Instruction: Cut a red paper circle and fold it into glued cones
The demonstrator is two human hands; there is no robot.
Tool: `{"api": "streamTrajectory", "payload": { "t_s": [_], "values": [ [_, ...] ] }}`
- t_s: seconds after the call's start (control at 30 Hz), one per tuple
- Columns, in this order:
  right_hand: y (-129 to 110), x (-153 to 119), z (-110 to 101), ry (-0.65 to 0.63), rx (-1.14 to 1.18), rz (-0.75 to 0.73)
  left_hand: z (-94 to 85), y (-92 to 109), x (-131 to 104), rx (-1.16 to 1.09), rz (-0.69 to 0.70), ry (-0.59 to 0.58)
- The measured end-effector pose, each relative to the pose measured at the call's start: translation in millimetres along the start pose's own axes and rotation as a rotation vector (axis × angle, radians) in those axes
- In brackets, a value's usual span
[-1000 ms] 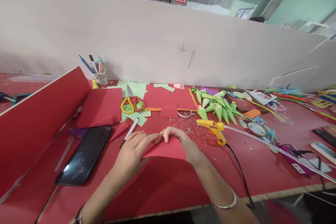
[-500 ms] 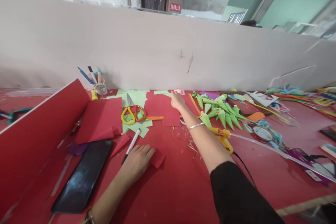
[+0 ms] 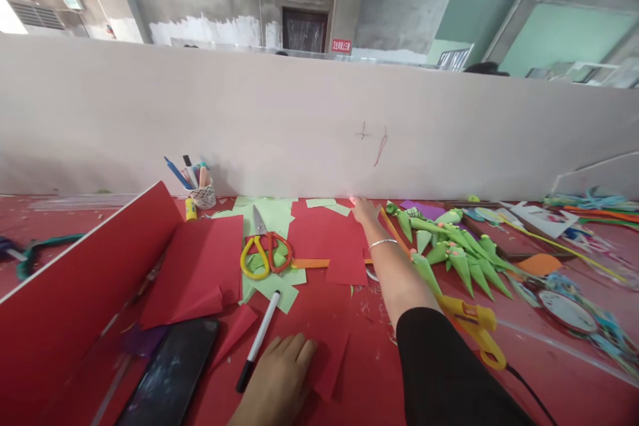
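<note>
My left hand (image 3: 284, 373) is low in the head view with its fingers closed over a small red paper piece (image 3: 332, 366). Its thumb is hidden. To its left lies a white marker (image 3: 259, 339) with a black cap. Far across the table, my right hand (image 3: 367, 213) is stretched out with its fingers apart. A small pink thing (image 3: 353, 200) shows at its fingertips, partly covered. Beside that hand lie red paper sheets (image 3: 319, 233) and several green paper cones (image 3: 462, 266). Scissors (image 3: 266, 249) with one yellow and one red handle rest on pale green paper (image 3: 279, 213).
A yellow glue gun (image 3: 474, 323) lies right of my right arm. At left are a dark phone (image 3: 172, 373), a red board (image 3: 90, 306) and a pen cup (image 3: 204, 196). A white partition (image 3: 249, 120) bounds the back. Ribbons and a round white disc (image 3: 566, 309) lie at right.
The view has tilted up, so the table sits lower in the picture. My right hand has reached onto the pink thing and its fingers have spread. My left hand stays on the red paper piece.
</note>
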State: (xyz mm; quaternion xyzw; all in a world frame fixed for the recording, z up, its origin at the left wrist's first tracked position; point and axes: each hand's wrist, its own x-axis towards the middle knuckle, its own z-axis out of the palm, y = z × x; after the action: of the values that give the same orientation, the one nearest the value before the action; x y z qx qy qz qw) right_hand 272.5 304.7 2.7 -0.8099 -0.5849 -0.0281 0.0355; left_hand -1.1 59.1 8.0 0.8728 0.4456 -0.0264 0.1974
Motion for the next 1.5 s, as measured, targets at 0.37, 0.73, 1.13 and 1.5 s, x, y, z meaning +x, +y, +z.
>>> {"api": "streamTrajectory", "payload": {
  "t_s": [0.37,0.73,1.13,1.5],
  "values": [
    [-16.3,1.0,-1.2,0.011,0.031,-0.050,9.4,-10.7,9.0,0.022,-0.026,-0.084],
    [-48.9,-73.3,-69.4,-0.016,0.373,-0.224,6.7,-4.7,-5.9,-0.122,0.084,0.206],
    [-27.2,-262.5,-129.8,-0.348,1.512,-0.608,-63.3,29.7,-15.0,-1.005,0.235,0.263],
    [7.5,-305.4,-96.8,-0.601,1.395,-0.508,-38.7,49.8,-21.7,-0.983,0.130,0.334]
  ]
}}
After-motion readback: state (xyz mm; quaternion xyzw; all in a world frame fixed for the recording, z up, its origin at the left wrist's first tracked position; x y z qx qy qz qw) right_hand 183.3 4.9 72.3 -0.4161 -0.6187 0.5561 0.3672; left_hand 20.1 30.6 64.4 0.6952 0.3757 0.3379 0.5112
